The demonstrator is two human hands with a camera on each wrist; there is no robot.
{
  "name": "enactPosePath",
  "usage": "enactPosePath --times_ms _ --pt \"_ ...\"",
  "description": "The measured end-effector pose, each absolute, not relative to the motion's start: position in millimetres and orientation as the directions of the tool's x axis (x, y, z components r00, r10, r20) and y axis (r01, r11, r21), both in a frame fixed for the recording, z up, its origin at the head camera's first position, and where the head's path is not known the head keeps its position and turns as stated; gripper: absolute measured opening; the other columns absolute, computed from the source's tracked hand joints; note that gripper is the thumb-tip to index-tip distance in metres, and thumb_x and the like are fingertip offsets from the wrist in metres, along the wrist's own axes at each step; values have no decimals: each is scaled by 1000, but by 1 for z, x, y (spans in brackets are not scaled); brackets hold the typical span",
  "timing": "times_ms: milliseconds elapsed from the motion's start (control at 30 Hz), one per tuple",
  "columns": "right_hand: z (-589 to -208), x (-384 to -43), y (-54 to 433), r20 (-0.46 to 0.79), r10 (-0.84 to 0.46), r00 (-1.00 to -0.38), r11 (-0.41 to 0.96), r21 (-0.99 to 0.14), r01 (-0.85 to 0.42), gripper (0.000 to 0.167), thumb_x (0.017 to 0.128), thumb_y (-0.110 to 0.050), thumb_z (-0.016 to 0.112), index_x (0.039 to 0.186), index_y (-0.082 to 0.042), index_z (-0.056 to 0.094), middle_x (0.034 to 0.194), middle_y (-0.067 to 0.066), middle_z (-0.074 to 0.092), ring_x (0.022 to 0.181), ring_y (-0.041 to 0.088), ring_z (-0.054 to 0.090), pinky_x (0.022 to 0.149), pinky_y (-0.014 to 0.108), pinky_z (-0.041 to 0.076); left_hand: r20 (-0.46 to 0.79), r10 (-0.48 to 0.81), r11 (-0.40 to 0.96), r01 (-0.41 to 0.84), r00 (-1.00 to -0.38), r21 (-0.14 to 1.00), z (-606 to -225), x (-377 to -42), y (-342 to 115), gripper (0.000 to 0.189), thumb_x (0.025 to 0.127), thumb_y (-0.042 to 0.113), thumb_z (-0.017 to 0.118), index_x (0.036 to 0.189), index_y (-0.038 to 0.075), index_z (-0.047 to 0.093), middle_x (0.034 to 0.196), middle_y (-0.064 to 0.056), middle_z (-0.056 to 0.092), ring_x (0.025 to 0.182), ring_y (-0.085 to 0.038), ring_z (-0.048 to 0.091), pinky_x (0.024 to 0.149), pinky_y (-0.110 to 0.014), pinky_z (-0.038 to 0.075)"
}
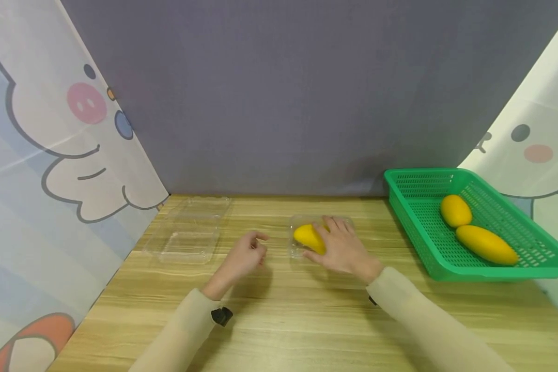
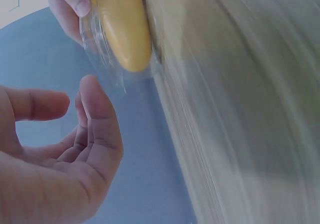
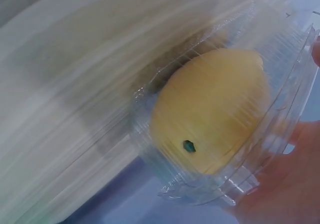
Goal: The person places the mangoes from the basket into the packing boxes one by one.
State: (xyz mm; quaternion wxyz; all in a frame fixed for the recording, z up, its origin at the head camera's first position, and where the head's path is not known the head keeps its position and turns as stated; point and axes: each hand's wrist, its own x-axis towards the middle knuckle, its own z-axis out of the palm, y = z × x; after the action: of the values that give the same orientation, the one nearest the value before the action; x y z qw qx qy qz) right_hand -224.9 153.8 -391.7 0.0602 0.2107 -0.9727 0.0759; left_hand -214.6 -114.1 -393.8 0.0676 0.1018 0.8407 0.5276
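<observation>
Pale sleeves (image 1: 167,338) of mine reach in from the near edge; my left hand (image 1: 242,258) hangs just left of the clear box (image 1: 295,253), its fingers loosely curled around nothing, while my right hand (image 1: 341,248) lies over it, fingers spread toward the far side, thumb nearer me, how firmly I cannot tell. Inside that box sits the yellow mango (image 1: 305,236), left of the green basket (image 1: 411,240); if I bear down unevenly, the thin plastic could buckle or skid, since my left hand braces nothing.
</observation>
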Motion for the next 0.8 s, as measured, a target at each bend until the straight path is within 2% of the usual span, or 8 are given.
enactPosePath --times_ms 200,400,633,800 --pt "-393 -228 159 160 -404 -900 897 -123 -425 85 92 -68 55 151 -7 47 157 25 36 143 47 32 118 68 20 15 209 516 123 -978 848 -391 -215 -123 36 97 8 52 131 -2 59 95 -17 64 75 -32 66 60 -33 51" --pt "-394 -233 164 153 -396 -905 901 -122 -415 85 92 -69 55 151 -8 46 157 24 35 143 48 31 118 67 18 67 178 589 161 -982 792 -385 -216 -131 35 95 9 54 127 -1 62 94 -11 64 71 -23 62 56 -32 49" --pt "-392 -238 170 144 -418 -897 895 -105 -433 85 93 -70 53 151 -8 46 157 26 35 143 49 32 117 68 20 86 163 671 174 -983 721 -378 -220 -146 35 96 13 55 128 -1 61 100 -12 65 78 -21 60 61 -34 50" --pt "-389 -242 175 124 -423 -897 896 -92 -435 85 94 -68 54 152 -7 45 157 27 34 142 50 33 117 69 21 102 172 702 195 -980 685 -375 -224 -157 37 96 13 55 130 -3 59 103 -15 65 75 -22 59 62 -35 51"
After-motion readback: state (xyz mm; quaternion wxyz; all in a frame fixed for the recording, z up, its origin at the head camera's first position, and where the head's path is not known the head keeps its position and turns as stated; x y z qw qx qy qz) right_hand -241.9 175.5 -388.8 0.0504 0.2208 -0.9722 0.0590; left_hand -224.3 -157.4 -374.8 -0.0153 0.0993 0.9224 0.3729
